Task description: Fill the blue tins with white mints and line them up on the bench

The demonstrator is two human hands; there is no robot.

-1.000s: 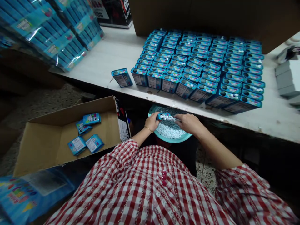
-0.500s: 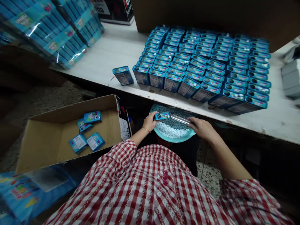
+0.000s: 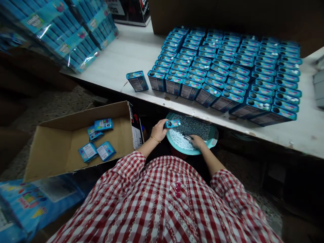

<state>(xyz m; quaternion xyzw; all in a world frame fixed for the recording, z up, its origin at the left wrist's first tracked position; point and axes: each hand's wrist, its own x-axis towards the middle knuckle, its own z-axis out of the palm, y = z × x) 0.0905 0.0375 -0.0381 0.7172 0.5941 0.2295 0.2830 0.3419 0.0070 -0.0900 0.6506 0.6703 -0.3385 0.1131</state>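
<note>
My left hand (image 3: 159,130) grips a small blue box (image 3: 172,124) by its end, held level over a teal bowl (image 3: 214,136) filled with small white candies (image 3: 178,139). My right hand (image 3: 196,141) rests down in the candies, fingers curled around a clear tube that is mostly hidden. The bowl sits below the edge of a white table (image 3: 121,60). Many upright blue boxes (image 3: 222,72) with round holes on top stand in rows on the table. One blue box (image 3: 137,81) stands apart at the left of the rows.
An open cardboard carton (image 3: 60,152) at my left holds several flat blue boxes (image 3: 97,143). Shrink-wrapped packs of blue boxes (image 3: 68,30) lie at the table's far left. Blue packaging (image 3: 27,202) lies on the floor. A brown cardboard wall (image 3: 227,13) stands behind the rows.
My right hand has pulled back from beside the box and dropped into the candies near me. The left hand keeps the blue box over the bowl. The view shifted slightly.
</note>
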